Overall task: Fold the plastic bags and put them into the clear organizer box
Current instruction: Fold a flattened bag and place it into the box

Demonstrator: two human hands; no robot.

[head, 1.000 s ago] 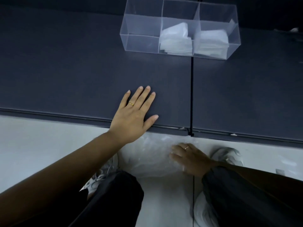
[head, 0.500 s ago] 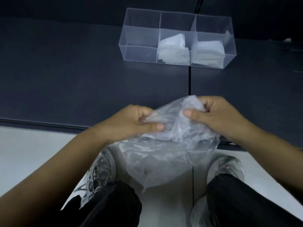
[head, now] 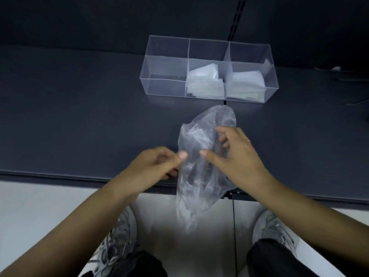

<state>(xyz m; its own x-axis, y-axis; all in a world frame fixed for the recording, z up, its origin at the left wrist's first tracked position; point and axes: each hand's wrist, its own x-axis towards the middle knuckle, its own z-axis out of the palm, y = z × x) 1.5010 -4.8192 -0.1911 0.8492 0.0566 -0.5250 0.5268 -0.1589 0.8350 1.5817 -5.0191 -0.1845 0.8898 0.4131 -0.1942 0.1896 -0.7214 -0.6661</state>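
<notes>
A crumpled clear plastic bag [head: 196, 176] hangs in the air over the front edge of the dark table [head: 79, 116]. My left hand [head: 157, 165] pinches its left edge between thumb and fingers. My right hand [head: 235, 158] grips the bag's right side, fingers curled into the film. The clear organizer box [head: 165, 56] stands farther back on the table with three compartments. Folded white bags lie in the middle compartment [head: 205, 82] and the right compartment [head: 246, 84]; the left compartment holds nothing.
A seam [head: 232, 27] runs front to back across the dark table surface, passing under the box. Below the table edge lies a pale floor [head: 40, 216], with my grey shoes [head: 117, 236] and dark trouser legs at the bottom of the view.
The bag came up from the floor into both hands above the table edge and now hangs longer and narrower. My left hand left the table surface and took the bag's edge.
</notes>
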